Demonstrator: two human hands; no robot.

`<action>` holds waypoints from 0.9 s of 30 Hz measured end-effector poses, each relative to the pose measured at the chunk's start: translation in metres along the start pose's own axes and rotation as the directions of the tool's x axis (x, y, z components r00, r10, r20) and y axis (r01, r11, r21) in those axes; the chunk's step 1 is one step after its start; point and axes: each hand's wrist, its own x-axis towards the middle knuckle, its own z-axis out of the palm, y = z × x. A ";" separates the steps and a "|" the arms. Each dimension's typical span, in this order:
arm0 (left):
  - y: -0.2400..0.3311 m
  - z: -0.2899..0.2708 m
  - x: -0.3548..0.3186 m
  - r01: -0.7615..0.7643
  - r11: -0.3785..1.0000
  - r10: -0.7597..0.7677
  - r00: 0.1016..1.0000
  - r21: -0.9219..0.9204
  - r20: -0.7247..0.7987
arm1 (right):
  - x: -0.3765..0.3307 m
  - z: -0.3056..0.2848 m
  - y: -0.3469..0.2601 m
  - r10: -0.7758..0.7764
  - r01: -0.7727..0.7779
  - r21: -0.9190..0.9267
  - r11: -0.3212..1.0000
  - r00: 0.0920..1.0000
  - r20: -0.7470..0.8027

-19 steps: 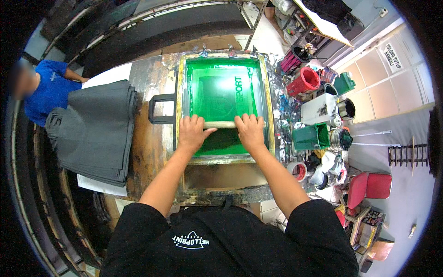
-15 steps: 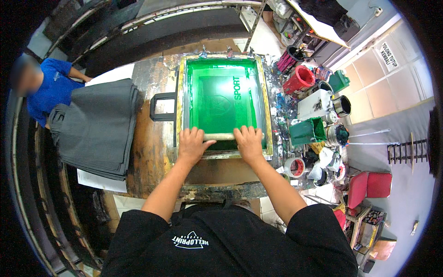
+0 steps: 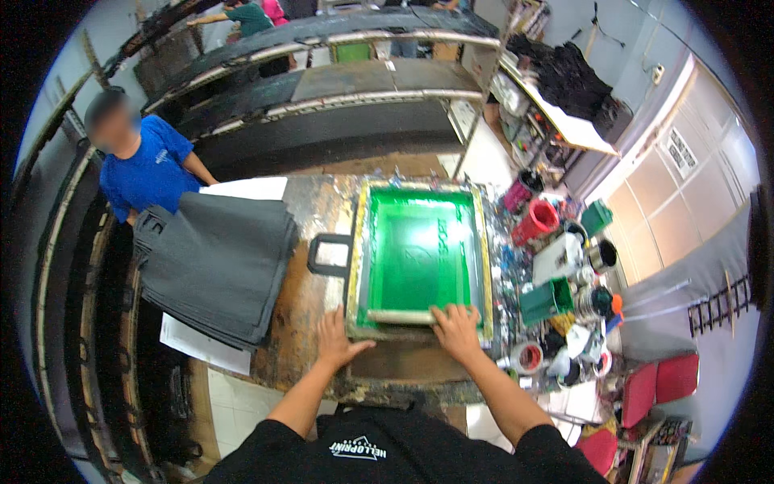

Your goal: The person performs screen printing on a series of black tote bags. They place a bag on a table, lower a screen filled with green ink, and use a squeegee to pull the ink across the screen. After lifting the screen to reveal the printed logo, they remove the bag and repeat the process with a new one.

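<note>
A screen-printing frame (image 3: pixel 487 274) with taped yellowish edges lies on the work table, its mesh covered with wet green ink (image 3: pixel 411 266). The squeegee (image 3: pixel 397 317), with a pale wooden handle, rests across the near end of the mesh. My right hand (image 3: pixel 457 329) has its fingers curled over the right end of that handle. Off the squeegee, my left hand (image 3: pixel 334 339) is at the near left corner of the frame, fingers apart and nothing in them. A dark fabric bag handle (image 3: pixel 329 254) sticks out from under the frame's left side.
Stacked dark grey fabric bags (image 3: pixel 218 266) lie on the table's left, beside a person in a blue shirt (image 3: pixel 153 165). Ink tubs, including a red bucket (image 3: pixel 535 222) and a green container (image 3: pixel 547 301), and tape rolls (image 3: pixel 527 356) crowd the right. Racks (image 3: pixel 347 89) stand behind.
My left hand has let go of the squeegee and moved left, its fingers spreading. My right hand remains on the handle. The view has tilted up, so the table sits lower in the picture.
</note>
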 end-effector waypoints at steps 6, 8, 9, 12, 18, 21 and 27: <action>-0.030 0.018 -0.004 -0.014 0.997 0.021 0.995 -0.075 0.100 | -0.007 -0.005 -0.007 0.034 -0.033 -0.031 0.999 0.999 0.026; -0.027 0.017 -0.004 -0.049 0.993 0.058 0.995 -0.104 0.084 | -0.008 -0.010 -0.011 0.051 -0.051 -0.080 0.995 0.999 -0.003; -0.024 0.018 -0.001 -0.069 0.992 0.071 0.997 -0.108 0.023 | -0.005 -0.015 -0.009 0.053 -0.051 -0.069 0.996 0.999 0.014; -0.020 0.014 -0.007 -0.068 0.985 0.062 0.997 -0.156 -0.047 | -0.003 -0.027 -0.011 0.051 -0.050 -0.015 0.999 0.998 0.042; 0.012 -0.036 0.016 0.072 0.804 -0.167 0.980 -0.591 -0.108 | 0.044 -0.093 -0.018 0.005 -0.006 -0.012 1.000 0.993 -0.114; 0.054 -0.096 0.075 -0.031 0.646 -0.198 0.958 -0.763 -0.207 | 0.092 -0.132 -0.011 -0.018 -0.019 -0.150 0.988 0.970 -0.243; 0.086 -0.129 0.150 -0.169 0.663 -0.171 0.914 -0.730 -0.367 | 0.205 -0.207 0.009 -0.102 0.033 -0.167 0.985 0.899 -0.425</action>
